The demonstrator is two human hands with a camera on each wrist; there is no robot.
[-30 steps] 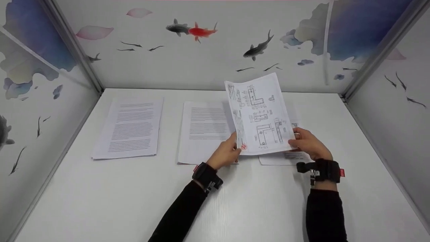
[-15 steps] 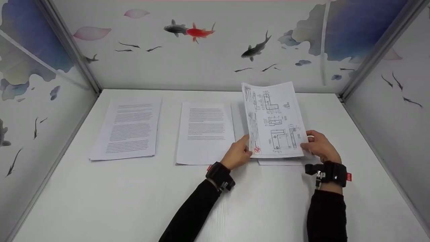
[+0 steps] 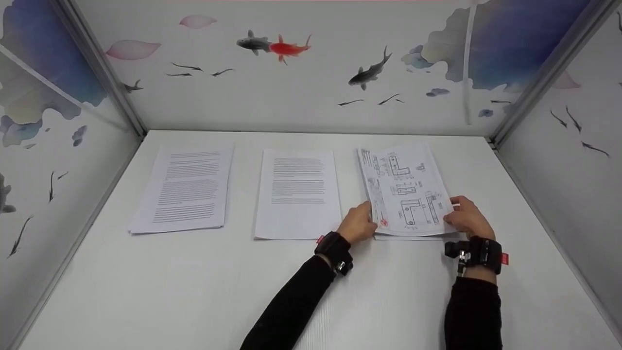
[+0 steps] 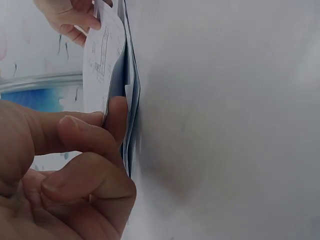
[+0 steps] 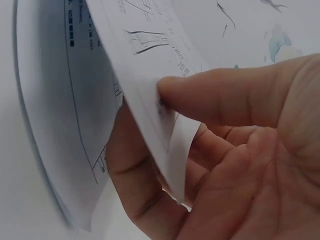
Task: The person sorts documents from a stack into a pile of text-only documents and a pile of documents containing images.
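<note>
A paper sheet [image 3: 408,189] printed with technical drawings and a small red mark lies close over the right-hand stack of papers [image 3: 413,238], whose front edge shows below it. My left hand [image 3: 358,222] pinches the sheet's left edge near the front corner; in the left wrist view the thumb is on top and a finger [image 4: 118,117] is underneath, above the stacked sheets. My right hand [image 3: 470,218] pinches the opposite edge. The right wrist view shows the thumb [image 5: 220,95] on the printed face, fingers behind, and another printed page [image 5: 50,125] below.
A stack of text pages [image 3: 296,214] lies in the middle of the white table [image 3: 194,287]. Another text stack [image 3: 184,189] lies at the left. Walls painted with fish and lotus shapes stand at the back [image 3: 291,87] and sides.
Both hands have carried the drawing sheet to the right, away from the middle stack, and lowered it onto the right-hand stack. The sheet now lies flatter.
</note>
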